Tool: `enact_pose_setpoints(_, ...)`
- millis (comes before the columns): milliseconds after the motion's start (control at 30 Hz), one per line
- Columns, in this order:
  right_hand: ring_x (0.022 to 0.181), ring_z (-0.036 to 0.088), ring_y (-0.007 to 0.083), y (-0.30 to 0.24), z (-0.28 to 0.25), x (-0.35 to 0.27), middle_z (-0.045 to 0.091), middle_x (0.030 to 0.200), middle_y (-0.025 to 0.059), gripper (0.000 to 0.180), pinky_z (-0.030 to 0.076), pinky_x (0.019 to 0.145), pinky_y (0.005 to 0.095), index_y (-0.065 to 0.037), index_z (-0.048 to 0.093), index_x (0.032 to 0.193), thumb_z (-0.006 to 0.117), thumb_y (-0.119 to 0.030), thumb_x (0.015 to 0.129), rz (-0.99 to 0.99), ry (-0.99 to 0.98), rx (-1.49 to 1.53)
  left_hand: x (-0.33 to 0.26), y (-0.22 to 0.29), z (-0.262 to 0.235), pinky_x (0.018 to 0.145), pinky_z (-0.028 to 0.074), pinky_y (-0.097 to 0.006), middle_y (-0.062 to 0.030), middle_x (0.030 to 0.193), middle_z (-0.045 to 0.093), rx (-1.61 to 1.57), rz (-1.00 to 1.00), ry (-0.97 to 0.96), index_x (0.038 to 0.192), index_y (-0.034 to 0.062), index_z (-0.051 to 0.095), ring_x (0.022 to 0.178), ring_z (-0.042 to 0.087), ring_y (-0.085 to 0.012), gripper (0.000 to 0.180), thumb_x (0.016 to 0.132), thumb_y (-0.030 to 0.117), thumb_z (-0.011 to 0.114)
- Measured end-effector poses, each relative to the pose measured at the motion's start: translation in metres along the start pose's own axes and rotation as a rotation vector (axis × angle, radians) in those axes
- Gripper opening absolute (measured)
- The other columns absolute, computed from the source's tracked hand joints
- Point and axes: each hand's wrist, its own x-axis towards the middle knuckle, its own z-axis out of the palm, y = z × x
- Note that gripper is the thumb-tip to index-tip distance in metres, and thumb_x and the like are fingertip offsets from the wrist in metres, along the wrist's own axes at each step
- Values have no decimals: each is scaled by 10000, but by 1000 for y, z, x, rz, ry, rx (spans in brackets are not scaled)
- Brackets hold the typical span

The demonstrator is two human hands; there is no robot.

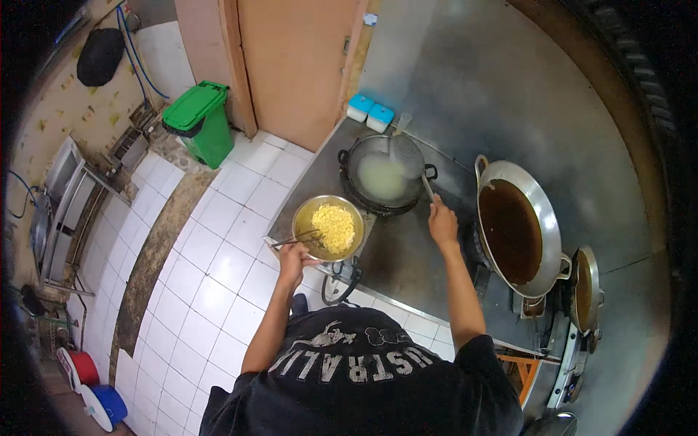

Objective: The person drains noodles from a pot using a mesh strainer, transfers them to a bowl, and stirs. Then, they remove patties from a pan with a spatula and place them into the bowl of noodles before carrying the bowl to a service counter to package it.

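Note:
My left hand [293, 263] is closed at the near left rim of a metal bowl [302, 220], with a thin dark utensil [297, 238] by its fingers. The utensil's tip reaches into the yellow kernels [334, 228], which look like corn. My right hand [443, 221] grips the handle of a skimmer [407, 157]. Its round perforated head rests over the far right side of a dark wok [354, 161]. Cloudy pale liquid [382, 177] lies in the wok, just beyond the bowl.
On the right stands a large metal wok [544, 211] of dark brown liquid, with another pan [598, 291] beside it. Two blue-lidded containers [369, 111] sit at the counter's far corner. A green bin [211, 131] stands on the tiled floor at the far left.

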Motion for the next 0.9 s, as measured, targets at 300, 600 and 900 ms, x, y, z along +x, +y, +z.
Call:
enact_pose_setpoints(300, 492, 495, 150, 2, -20, 22, 590, 713, 83, 413, 377, 416, 319, -91, 509, 1348, 508, -252, 967, 398, -535, 569, -7, 24, 15, 500, 601, -327, 4, 618, 419, -10, 15, 2, 764, 28, 519, 481, 470, -110, 42, 775, 55, 490)
enact_pose_setpoints(600, 440, 275, 33, 4, -18, 9, 432, 617, -35, 430, 201, 384, 217, -129, 430, 1397, 475, -284, 998, 626, -693, 950, 1, 17, 13, 511, 611, -330, 1, 633, 433, -35, -8, -32, 813, 12, 522, 485, 471, -100, 60, 765, 36, 494)
enact_pose_setpoints(900, 444, 264, 20, -5, -24, -1, 444, 630, -29, 454, 180, 380, 203, -143, 386, 1427, 469, -278, 1002, 694, -750, 1090, 4, 12, 11, 528, 613, -319, -3, 637, 445, -42, 5, -47, 827, 11, 526, 510, 487, -102, 72, 771, 42, 494)
